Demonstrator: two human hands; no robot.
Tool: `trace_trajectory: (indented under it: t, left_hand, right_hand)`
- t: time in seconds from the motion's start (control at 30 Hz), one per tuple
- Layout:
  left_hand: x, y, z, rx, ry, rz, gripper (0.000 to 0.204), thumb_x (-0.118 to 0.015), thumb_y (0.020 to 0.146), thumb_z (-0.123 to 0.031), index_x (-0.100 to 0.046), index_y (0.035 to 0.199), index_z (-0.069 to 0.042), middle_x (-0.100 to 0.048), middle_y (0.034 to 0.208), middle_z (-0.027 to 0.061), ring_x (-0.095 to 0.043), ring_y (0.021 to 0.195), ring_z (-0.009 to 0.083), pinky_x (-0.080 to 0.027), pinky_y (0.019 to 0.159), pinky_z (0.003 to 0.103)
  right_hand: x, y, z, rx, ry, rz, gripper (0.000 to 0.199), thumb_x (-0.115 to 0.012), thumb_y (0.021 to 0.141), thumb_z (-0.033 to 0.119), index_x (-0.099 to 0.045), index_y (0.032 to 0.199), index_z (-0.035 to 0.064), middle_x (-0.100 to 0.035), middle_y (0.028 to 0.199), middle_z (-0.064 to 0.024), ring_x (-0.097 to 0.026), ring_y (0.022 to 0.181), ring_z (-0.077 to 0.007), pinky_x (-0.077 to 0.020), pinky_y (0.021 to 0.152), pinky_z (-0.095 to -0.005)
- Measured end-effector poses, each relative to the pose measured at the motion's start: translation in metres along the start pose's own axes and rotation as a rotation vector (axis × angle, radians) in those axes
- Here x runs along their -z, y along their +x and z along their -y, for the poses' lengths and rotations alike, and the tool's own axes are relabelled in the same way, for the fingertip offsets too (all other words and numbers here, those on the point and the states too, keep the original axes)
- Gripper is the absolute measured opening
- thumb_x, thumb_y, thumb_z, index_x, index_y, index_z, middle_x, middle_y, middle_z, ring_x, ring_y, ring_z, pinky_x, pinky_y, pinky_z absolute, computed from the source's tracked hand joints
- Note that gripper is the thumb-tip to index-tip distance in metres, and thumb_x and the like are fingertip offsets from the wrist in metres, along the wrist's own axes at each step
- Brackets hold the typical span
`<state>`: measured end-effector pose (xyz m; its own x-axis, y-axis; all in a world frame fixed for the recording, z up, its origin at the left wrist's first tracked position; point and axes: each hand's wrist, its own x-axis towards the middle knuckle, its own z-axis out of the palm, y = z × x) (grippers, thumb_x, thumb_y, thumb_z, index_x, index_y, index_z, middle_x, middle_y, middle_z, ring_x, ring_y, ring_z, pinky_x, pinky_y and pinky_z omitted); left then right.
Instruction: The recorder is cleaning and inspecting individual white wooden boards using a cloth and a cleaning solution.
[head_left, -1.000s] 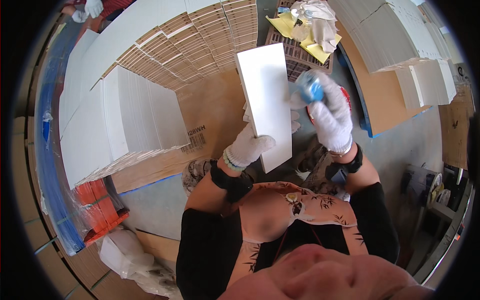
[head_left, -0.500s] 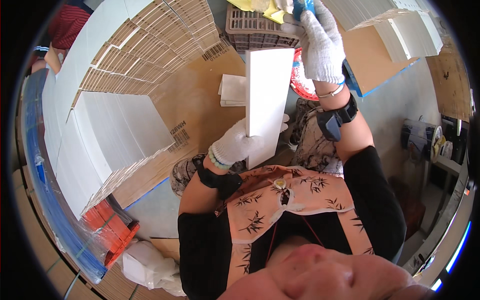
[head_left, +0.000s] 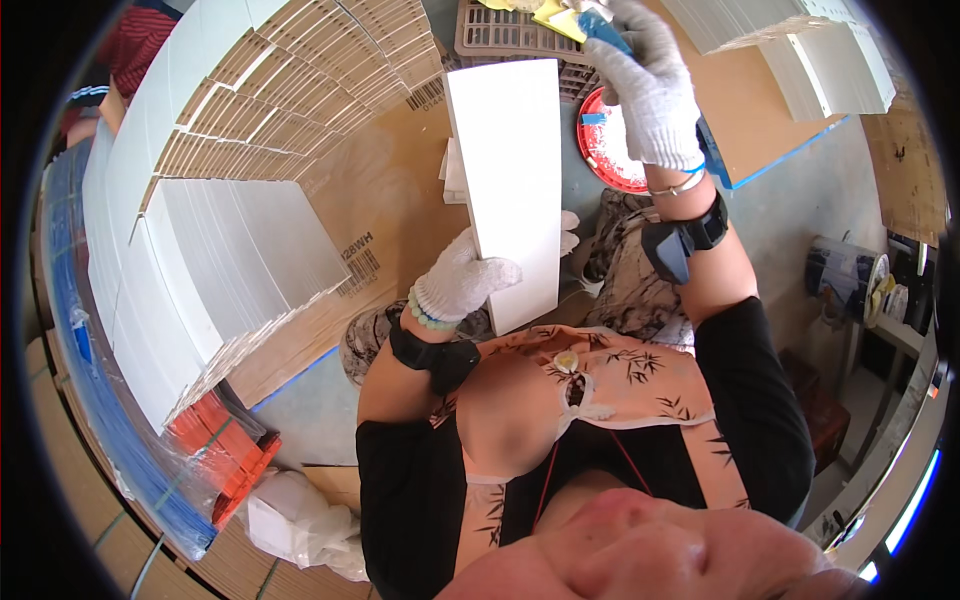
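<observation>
My left hand (head_left: 462, 278), in a white knitted glove, grips a long white panel (head_left: 515, 190) near its lower end. The thumb lies on the panel's face, and fingertips show at the far edge. The panel stands tilted in front of my lap. My right hand (head_left: 655, 100), gloved too, is raised beyond the panel's upper right, apart from it. Pinched in its fingers is a small flat blue piece (head_left: 606, 33), whose kind I cannot make out. Below that hand lies a round red dish (head_left: 588, 160) holding white material, with another blue piece (head_left: 594, 119) at its edge.
White panels (head_left: 250, 265) stand stacked on cardboard at the left, beside rows of stacked panels (head_left: 290, 90). A brown plastic crate (head_left: 485, 35) with yellow cloths is at the far side. More white panels (head_left: 800, 75) stand far right. A person's red sleeve (head_left: 145, 50) shows far left.
The panel's upper end has swung left and its face has turned more towards me. My right hand has shifted slightly right with the blue piece, uncovering more of the red dish.
</observation>
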<state>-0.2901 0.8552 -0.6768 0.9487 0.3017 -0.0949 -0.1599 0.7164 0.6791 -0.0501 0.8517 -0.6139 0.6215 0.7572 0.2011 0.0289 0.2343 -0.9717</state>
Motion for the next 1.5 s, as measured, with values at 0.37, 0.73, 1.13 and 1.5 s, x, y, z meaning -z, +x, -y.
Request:
trace_trajectory:
  t: [0.37, 0.73, 1.13, 1.5]
  left_hand:
    - [0.0, -0.005, -0.012, 0.005, 0.038, -0.02, 0.071, -0.059, 0.073, -0.011, -0.042, 0.14, 0.006, -0.05, 0.141, 0.0228, -0.055, 0.125, 0.0334, -0.041, 0.109, 0.043]
    - [0.009, -0.003, -0.008, 0.046, 0.138, -0.026, 0.075, -0.058, 0.077, -0.008, -0.034, 0.147, 0.003, -0.046, 0.145, 0.022, -0.05, 0.131, 0.0321, -0.04, 0.109, 0.042]
    - [0.02, 0.0, 0.0, 0.058, 0.305, -0.045, 0.074, -0.065, 0.081, -0.018, -0.036, 0.144, 0.007, -0.048, 0.142, 0.0245, -0.051, 0.13, 0.036, -0.039, 0.109, 0.045]
    - [0.036, 0.007, 0.009, 0.019, 0.613, 0.065, 0.056, -0.051, 0.091, -0.012, -0.038, 0.144, 0.002, -0.054, 0.138, 0.0153, -0.056, 0.124, 0.0246, -0.043, 0.104, 0.035]
  right_hand:
    - [0.014, -0.006, -0.019, 0.122, -0.238, 0.427, 0.021, -0.063, 0.089, 0.009, -0.072, 0.107, 0.0036, -0.067, 0.111, -0.0109, -0.062, 0.107, -0.0235, -0.051, 0.092, -0.0318]
    - [0.014, -0.01, -0.015, -0.169, -0.132, 0.418, 0.021, -0.071, 0.084, 0.013, -0.073, 0.104, 0.006, -0.067, 0.106, -0.0086, -0.062, 0.102, -0.022, -0.0503, 0.088, -0.0309]
    - [0.03, 0.003, -0.02, 0.046, -0.351, 0.515, 0.03, -0.077, 0.084, 0.028, -0.072, 0.088, -0.0016, -0.065, 0.089, -0.01, -0.062, 0.082, -0.0198, -0.0492, 0.073, -0.0315]
    - [0.047, 0.008, -0.036, 0.226, -0.612, 0.592, 0.053, -0.074, 0.083, 0.047, -0.068, 0.079, -0.0063, -0.06, 0.073, -0.0133, -0.06, 0.068, -0.0204, -0.0465, 0.059, -0.0337]
